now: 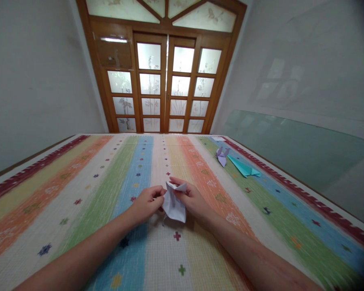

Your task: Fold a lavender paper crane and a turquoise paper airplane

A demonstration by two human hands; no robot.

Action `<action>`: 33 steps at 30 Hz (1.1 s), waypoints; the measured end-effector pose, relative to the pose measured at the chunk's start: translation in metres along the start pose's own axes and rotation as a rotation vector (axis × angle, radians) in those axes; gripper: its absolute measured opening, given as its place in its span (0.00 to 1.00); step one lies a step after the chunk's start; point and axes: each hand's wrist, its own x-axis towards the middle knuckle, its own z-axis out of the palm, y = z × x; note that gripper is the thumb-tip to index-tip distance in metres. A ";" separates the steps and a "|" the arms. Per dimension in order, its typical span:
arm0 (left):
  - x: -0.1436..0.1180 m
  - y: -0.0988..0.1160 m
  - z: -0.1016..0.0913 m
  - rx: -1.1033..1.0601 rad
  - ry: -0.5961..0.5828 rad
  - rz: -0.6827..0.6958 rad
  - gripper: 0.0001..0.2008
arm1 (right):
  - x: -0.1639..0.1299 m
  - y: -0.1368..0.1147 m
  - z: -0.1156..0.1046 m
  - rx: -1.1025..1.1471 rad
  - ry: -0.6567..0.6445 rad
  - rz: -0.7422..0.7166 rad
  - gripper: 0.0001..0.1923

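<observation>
A piece of folded white paper (pixel 175 207) is held between my two hands, just above the striped cloth. My right hand (pixel 190 198) grips its upper right side, with the thumb in front and the fingers behind. At the paper's left edge, my left hand (pixel 151 201) is closed, thumb and fingers pinching that side. Creases and raised flaps show at the top of the paper. The fingertips behind it are hidden.
A striped cloth (pixel 106 206) covers the table. Toward the far right lie a purple origami figure (pixel 221 157) and a teal paper plane (pixel 244 166). A wooden door with glass panes (pixel 166 81) stands beyond, with walls on both sides.
</observation>
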 end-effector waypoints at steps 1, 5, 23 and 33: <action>0.000 0.000 0.000 0.012 -0.002 0.005 0.07 | 0.000 0.001 0.000 -0.007 0.010 0.018 0.23; -0.002 -0.001 0.001 0.073 0.012 0.019 0.06 | 0.004 0.009 0.001 -0.043 0.088 0.094 0.23; 0.001 0.002 -0.001 -0.150 0.058 -0.044 0.08 | 0.003 0.006 0.002 0.112 0.151 0.200 0.21; 0.003 -0.003 0.000 -0.197 0.022 -0.084 0.08 | 0.002 0.001 0.003 0.075 0.048 0.110 0.29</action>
